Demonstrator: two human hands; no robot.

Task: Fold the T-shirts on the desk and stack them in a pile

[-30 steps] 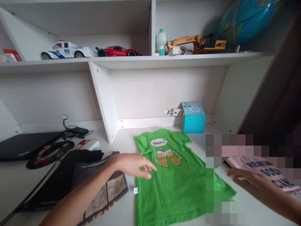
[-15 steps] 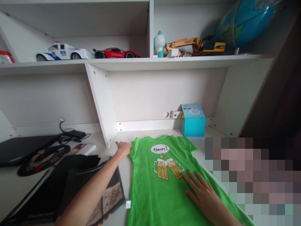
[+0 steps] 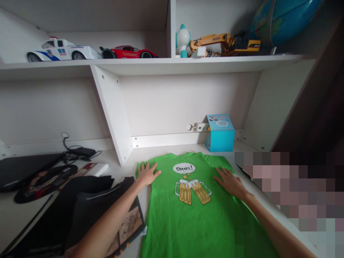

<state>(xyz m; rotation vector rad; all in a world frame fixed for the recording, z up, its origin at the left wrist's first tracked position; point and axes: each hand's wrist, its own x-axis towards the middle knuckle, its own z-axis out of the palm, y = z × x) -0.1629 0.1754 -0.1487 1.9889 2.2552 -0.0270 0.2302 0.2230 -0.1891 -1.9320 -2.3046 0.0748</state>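
A bright green T-shirt lies spread on the white desk, neck toward the back wall. Its print shows two beer mugs under a "Cheers!" bubble. My left hand rests flat with fingers spread on the left sleeve. On the other side, my right hand lies flat near the right sleeve, fingers stretched out. Neither hand grips the cloth. The shirt's lower end runs out of view at the bottom.
Dark folded clothing lies left of the shirt, near a black laptop and a power adapter. Behind the shirt stand a blue desk calendar and a power strip. A shelf with toy vehicles hangs above.
My left hand has opened out onto the left sleeve, which now lies flatter. My right hand has moved up from beside the mugs toward the right sleeve. The view has shifted slightly.
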